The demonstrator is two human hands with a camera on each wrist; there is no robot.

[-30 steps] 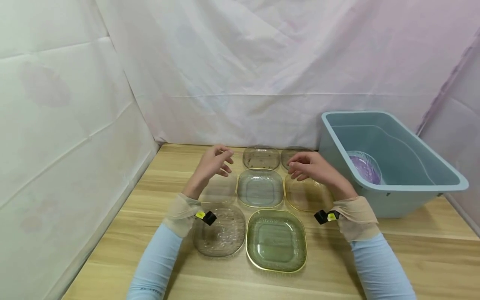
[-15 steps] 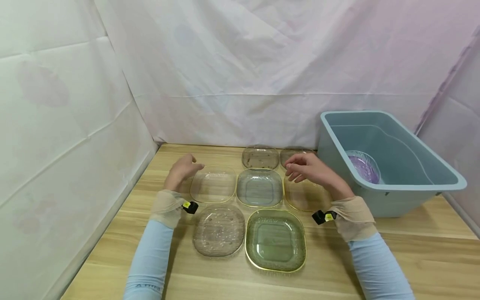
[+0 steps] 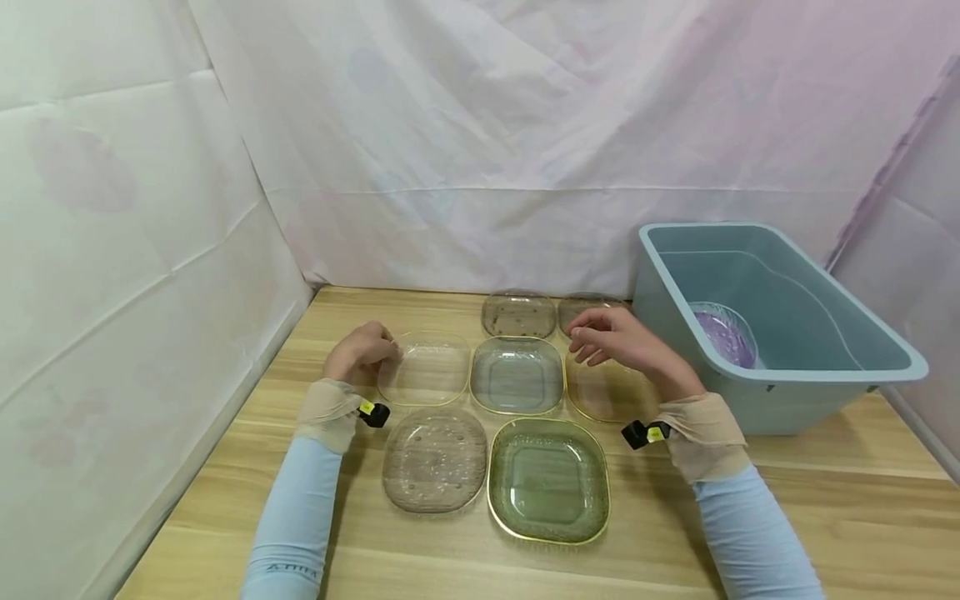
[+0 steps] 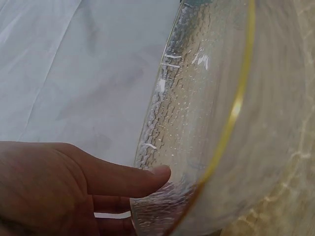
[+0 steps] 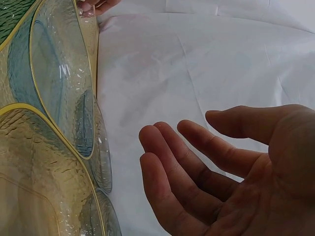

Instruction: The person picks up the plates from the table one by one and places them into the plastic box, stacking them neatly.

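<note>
On the left, the left hand (image 3: 362, 352) sits at the left edge of the clear plate (image 3: 425, 367). The left wrist view shows the thumb (image 4: 125, 178) pressed against the bumpy rim of that plate, with the other fingers curled just under the edge. So the fingers are pinching the plate's edge. The clear plate lies flat on the wooden table (image 3: 225, 467), in the middle row, on the left side.

Just in front of it, closer to the person, is a brownish plate (image 3: 435, 460) with little bumps. Next to that one is a green plate (image 3: 548, 480) with a gold rim.

In the middle of the table is a blue plate (image 3: 517, 375), right beside the clear plate. Behind it, near the white cloth wall (image 3: 480, 150), are two more brownish plates (image 3: 519, 314), side by side.

Then comes a yellow plate (image 3: 607, 390), right beside the blue one. The right hand (image 3: 611, 337) hangs in the air over the far end of this plate. Its fingers (image 5: 170, 172) are loosely bent and a little apart, and they hold nothing. The palm looks empty in the right wrist view.

On the right side of the table stands a big blue tub (image 3: 862, 367). Inside it lies a purple bowl (image 3: 726, 336), near the tub's left wall.
</note>
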